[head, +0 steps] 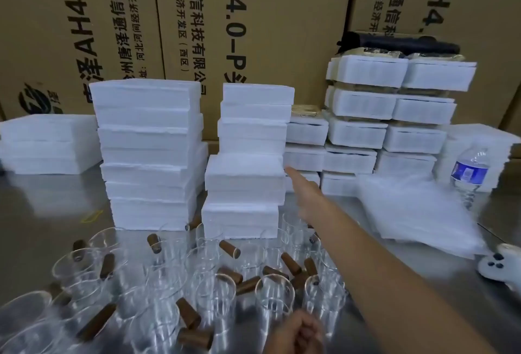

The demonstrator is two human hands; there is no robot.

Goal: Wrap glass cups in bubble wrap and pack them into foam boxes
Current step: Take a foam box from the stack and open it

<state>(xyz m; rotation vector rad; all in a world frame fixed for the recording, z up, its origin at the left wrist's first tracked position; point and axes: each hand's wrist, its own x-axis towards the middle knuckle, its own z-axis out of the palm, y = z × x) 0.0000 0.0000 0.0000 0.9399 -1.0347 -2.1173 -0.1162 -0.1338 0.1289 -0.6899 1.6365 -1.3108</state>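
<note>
Several clear glass cups (pixel 217 294) with brown wooden handles crowd the near part of the steel table. Behind them stands a stack of white foam boxes (pixel 245 179), with a taller stack (pixel 149 156) to its left. My right hand (pixel 307 195) reaches forward over the cups, its straight fingers touching the right edge of the middle stack. My left hand (pixel 298 334) is low at the bottom edge with its fingers curled, and nothing shows in it. A pile of bubble wrap sheets (pixel 417 212) lies to the right.
Foam boxes banded shut (pixel 366 100) are piled at the back right, and large cardboard cartons (pixel 267 15) form a wall behind everything. A water bottle (pixel 469 173) and a white controller (pixel 499 266) sit at the right. Foam slabs (pixel 48 142) lie at the far left.
</note>
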